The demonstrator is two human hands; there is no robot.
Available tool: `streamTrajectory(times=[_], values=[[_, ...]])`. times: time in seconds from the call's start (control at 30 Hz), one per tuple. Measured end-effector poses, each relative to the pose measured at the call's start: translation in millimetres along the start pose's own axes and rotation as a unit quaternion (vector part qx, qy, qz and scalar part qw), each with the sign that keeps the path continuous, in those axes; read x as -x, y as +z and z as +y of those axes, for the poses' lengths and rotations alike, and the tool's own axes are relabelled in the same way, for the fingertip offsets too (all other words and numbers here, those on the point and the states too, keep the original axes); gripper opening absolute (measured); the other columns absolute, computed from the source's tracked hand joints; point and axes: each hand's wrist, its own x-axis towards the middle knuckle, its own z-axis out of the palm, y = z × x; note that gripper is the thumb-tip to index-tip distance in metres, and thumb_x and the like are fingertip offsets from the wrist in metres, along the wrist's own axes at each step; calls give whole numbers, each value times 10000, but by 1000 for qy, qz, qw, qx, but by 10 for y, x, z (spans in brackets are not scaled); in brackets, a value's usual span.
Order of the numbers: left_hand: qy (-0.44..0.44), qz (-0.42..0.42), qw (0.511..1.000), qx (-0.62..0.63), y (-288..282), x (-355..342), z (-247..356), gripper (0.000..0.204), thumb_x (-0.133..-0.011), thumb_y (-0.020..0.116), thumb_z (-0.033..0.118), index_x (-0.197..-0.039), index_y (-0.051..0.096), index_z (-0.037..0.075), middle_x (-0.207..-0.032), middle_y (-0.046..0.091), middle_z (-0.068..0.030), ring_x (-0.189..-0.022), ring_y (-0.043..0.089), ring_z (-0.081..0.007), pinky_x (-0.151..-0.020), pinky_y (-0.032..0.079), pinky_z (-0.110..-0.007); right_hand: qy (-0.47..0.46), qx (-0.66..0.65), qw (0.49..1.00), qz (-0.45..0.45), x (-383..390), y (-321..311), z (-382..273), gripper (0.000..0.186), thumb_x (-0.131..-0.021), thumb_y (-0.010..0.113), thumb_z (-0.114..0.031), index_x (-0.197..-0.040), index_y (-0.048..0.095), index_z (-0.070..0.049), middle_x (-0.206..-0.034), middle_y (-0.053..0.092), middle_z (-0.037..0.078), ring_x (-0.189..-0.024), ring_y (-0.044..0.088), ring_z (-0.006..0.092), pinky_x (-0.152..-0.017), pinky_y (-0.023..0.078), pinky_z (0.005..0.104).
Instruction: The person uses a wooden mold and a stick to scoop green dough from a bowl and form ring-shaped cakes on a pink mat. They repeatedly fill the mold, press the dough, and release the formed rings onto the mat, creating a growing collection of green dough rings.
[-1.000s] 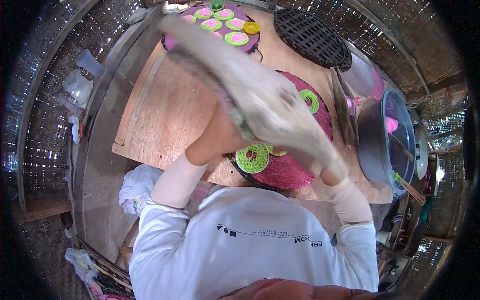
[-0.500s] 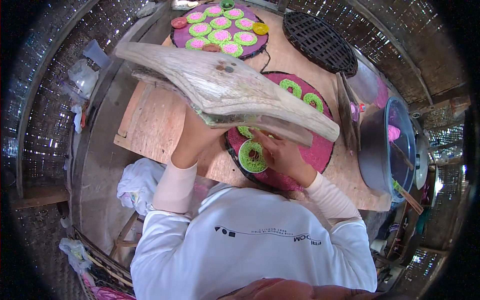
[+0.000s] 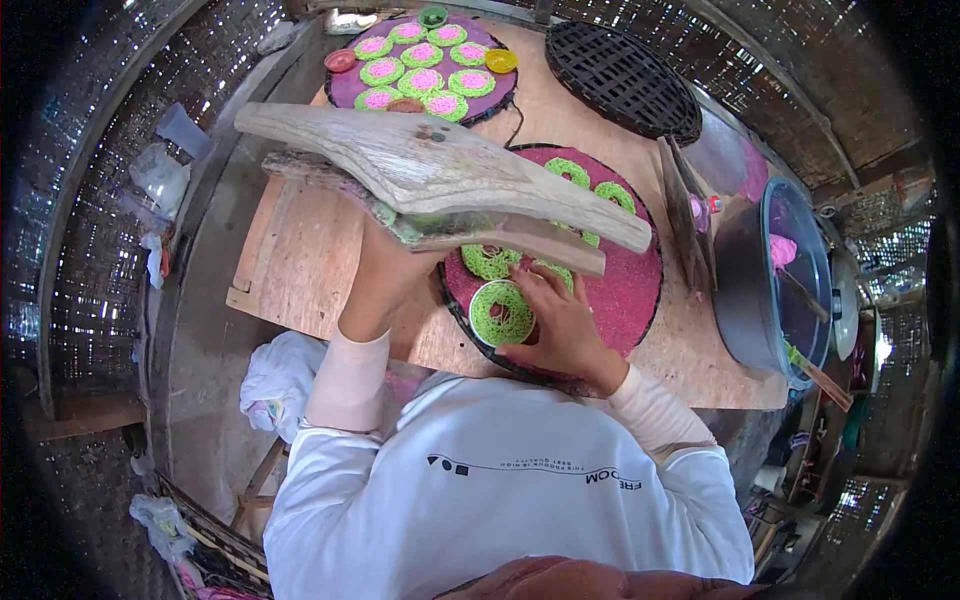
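My left hand [image 3: 383, 268] holds up a long carved wooden press [image 3: 440, 170], made of two pale pieces lying one over the other; the press hides its fingers. Below it lies a round tray [image 3: 625, 315] with a deep pink surface and dark rim, bearing several rings of green strands [image 3: 568, 172]. At the tray's near left, a white hoop [image 3: 474, 332] surrounds another green strand ring [image 3: 497, 299]. My right hand [image 3: 567, 325] is beside this hoop, fingers spread and thumb at its near right edge. Whether the thumb touches it I cannot tell.
At the back left, another round tray [image 3: 345, 92] carries several green rings with pink centres, plus small red, green and yellow bowls. A black woven tray [image 3: 625, 80] lies back right. A large grey tub [image 3: 740, 300] stands right, near wooden pieces [image 3: 686, 225]. White cloth [image 3: 283, 375] hangs left.
My right hand has opened its fingers wider and shifted beside the hoop, its thumb now at the near edge. The wooden press has moved slightly left and lower in view.
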Motion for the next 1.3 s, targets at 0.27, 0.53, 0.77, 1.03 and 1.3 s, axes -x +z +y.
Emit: streamTrajectory(times=[0.27, 0.53, 0.77, 1.03, 1.3], values=[[-20, -19, 1000, 3, 35, -5, 4, 634, -626, 782, 63, -1155, 443, -20, -1114, 539, -93, -1006, 527, -177, -873, 424, -301, 10, -6, 1000, 24, 18, 85, -24, 946, -591, 717, -472, -1332, 301, -54, -1250, 450, 130, -1228, 339, 301, -1019, 138, 569], [-50, -24, 998, -6, 38, 25, 91, 618, -625, 767, 25, -1153, 448, -16, -1112, 543, -89, -999, 532, -175, -863, 431, -296, -8, 18, 999, 40, 26, -19, -71, 909, -594, 722, -449, -1302, 338, -28, -1222, 481, 134, -1174, 403, 289, -973, 201, 556], [-46, 30, 998, 14, -68, 107, -23, 563, -612, 730, -57, -1115, 481, -21, -1059, 567, -75, -944, 551, -166, -827, 445, -285, 23, -107, 990, 92, 179, -334, 214, 964, -582, 761, -393, -1344, 286, -41, -1131, 523, 155, -1060, 483, 306, -983, 235, 521], [-16, 162, 986, -16, -108, 404, -25, 433, -669, 622, -93, -1061, 470, 7, -905, 565, -68, -736, 558, -158, -603, 449, -267, 103, -28, 994, -20, 860, -401, 374, 986, -585, 763, -386, -1363, 249, -64, -1134, 519, 155, -1034, 500, 314, -939, 317, 461], [-31, 68, 995, -62, 517, 618, 82, 482, -654, 694, -8, -1093, 495, -10, -991, 589, -89, -859, 588, -183, -741, 475, -296, 129, -382, 909, 110, 764, -463, 720, 787, -729, 670, -393, -1341, 308, -56, -1179, 508, 123, -1057, 504, 231, -932, 354, 394]])
